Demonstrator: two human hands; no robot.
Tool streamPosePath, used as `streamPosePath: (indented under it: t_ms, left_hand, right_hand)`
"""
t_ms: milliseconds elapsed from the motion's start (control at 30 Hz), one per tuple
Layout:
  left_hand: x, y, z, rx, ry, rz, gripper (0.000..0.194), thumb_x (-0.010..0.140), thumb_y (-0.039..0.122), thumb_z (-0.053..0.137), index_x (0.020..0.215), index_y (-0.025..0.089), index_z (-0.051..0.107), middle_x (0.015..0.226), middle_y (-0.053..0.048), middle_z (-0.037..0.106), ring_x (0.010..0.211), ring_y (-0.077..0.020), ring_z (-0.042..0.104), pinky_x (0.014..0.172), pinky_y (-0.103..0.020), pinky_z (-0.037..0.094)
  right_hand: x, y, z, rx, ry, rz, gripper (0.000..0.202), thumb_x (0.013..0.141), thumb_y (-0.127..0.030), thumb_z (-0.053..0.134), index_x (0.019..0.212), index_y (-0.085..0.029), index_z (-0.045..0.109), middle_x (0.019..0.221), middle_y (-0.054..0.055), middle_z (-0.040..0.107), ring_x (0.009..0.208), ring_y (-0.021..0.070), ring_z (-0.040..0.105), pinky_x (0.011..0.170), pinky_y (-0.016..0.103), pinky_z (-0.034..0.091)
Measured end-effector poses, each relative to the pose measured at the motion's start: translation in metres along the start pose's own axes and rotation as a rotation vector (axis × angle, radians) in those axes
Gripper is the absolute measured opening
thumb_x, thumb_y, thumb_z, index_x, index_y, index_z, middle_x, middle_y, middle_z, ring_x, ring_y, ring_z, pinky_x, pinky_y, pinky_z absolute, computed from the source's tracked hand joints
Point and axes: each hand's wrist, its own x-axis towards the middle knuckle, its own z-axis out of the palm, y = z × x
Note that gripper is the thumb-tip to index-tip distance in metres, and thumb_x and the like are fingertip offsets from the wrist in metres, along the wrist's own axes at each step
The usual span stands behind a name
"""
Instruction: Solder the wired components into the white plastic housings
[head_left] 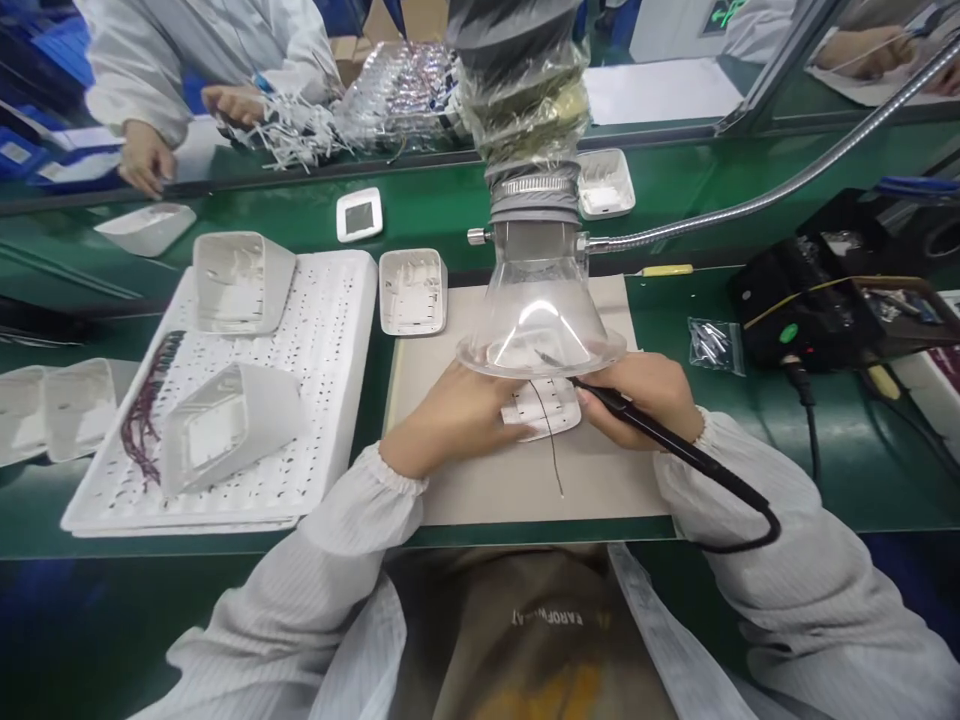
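Under the clear fume hood (544, 310), a white plastic housing (551, 408) lies on the beige mat (480, 495). My left hand (465, 410) is closed on the housing's left side, its fingertips partly hidden behind the hood's rim. My right hand (649, 395) grips a black soldering iron (619, 405), its cable running back over my right sleeve. The iron's metal tip points left, seen through the hood above the housing. From the housing a thin dark wire (553, 450) hangs down onto the mat.
White foam trays (330, 380) at left carry two white housings (247, 275) and a bundle of dark wires (146, 415). More housings (412, 290) stand around. At right are a black soldering station (787, 290), a small bag (716, 345) and a yellow-handled tool (667, 270). A co-worker's hands (146, 160) show opposite.
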Motion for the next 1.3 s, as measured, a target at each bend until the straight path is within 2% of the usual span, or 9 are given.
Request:
streamPosePath:
  t_ms: [100,233,367,533,800,1000,1167,1300]
  left_hand:
    - [-0.008,0.002,0.004,0.030,-0.022,0.008,0.073,0.077,0.051,0.079,0.137,0.019,0.055,0.138,-0.014,0.061,0.136,-0.0408,0.047,0.109,-0.057,0.043]
    - [-0.006,0.005,0.021,0.032,0.095,0.000,0.071,0.080,0.048,0.076,0.139,0.016,0.052,0.138,-0.017,0.060,0.137,-0.0393,0.047,0.106,-0.054,0.047]
    - [-0.001,0.009,0.030,0.020,0.167,-0.045,0.061,0.085,0.048,0.070,0.135,0.017,0.055,0.130,-0.016,0.065,0.125,-0.0380,0.057,0.103,-0.055,0.047]
    - [-0.003,0.011,0.032,0.027,0.189,-0.050,0.058,0.090,0.051,0.062,0.134,0.013,0.055,0.125,-0.018,0.066,0.120,-0.0375,0.059,0.103,-0.055,0.045]
    - [-0.003,0.014,0.036,0.045,0.203,-0.055,0.054,0.091,0.049,0.062,0.132,0.014,0.058,0.123,-0.016,0.069,0.122,-0.0380,0.058,0.102,-0.054,0.047]
    - [-0.003,0.015,0.036,0.035,0.199,-0.057,0.055,0.092,0.049,0.061,0.135,0.014,0.056,0.131,-0.016,0.065,0.126,-0.0392,0.055,0.101,-0.056,0.048]
    - [-0.003,0.016,0.035,0.039,0.199,-0.047,0.059,0.092,0.047,0.062,0.140,0.014,0.052,0.139,-0.015,0.060,0.136,-0.0386,0.048,0.112,-0.057,0.041]
    - [-0.004,0.015,0.035,0.027,0.210,-0.040,0.064,0.091,0.047,0.065,0.145,0.017,0.047,0.143,-0.015,0.057,0.141,-0.0385,0.043,0.114,-0.058,0.039]
  right_hand:
    - [0.000,0.002,-0.002,-0.013,-0.055,0.013,0.008,0.091,-0.025,0.059,0.092,-0.029,0.065,0.074,0.000,0.071,0.065,0.0206,0.068,0.069,0.040,0.062]
    - [-0.002,0.004,0.002,-0.025,-0.085,-0.010,0.011,0.090,-0.021,0.059,0.096,-0.028,0.066,0.078,0.001,0.073,0.070,0.0220,0.071,0.070,0.039,0.061]
    - [-0.002,0.005,0.007,-0.006,-0.091,0.011,0.010,0.091,-0.022,0.060,0.096,-0.028,0.067,0.074,0.001,0.073,0.066,0.0210,0.070,0.061,0.035,0.058]
    - [-0.001,0.006,0.008,0.015,-0.109,0.010,0.010,0.092,-0.021,0.058,0.093,-0.027,0.065,0.072,0.000,0.073,0.063,0.0194,0.070,0.057,0.033,0.058]
    - [0.000,0.007,0.007,0.037,-0.190,0.046,0.010,0.093,-0.024,0.058,0.089,-0.028,0.066,0.075,0.000,0.074,0.066,0.0198,0.072,0.057,0.033,0.058]
    - [-0.002,0.007,0.009,0.003,-0.224,0.081,0.015,0.094,-0.026,0.056,0.086,-0.027,0.068,0.077,0.002,0.074,0.071,0.0212,0.073,0.060,0.034,0.059]
    - [-0.002,0.005,0.011,-0.017,-0.213,0.090,0.018,0.094,-0.026,0.056,0.083,-0.026,0.070,0.077,0.002,0.074,0.072,0.0219,0.073,0.062,0.034,0.059]
    - [-0.002,0.005,0.012,-0.045,-0.218,0.104,0.018,0.095,-0.028,0.056,0.084,-0.027,0.071,0.076,0.002,0.074,0.075,0.0228,0.073,0.063,0.035,0.059]
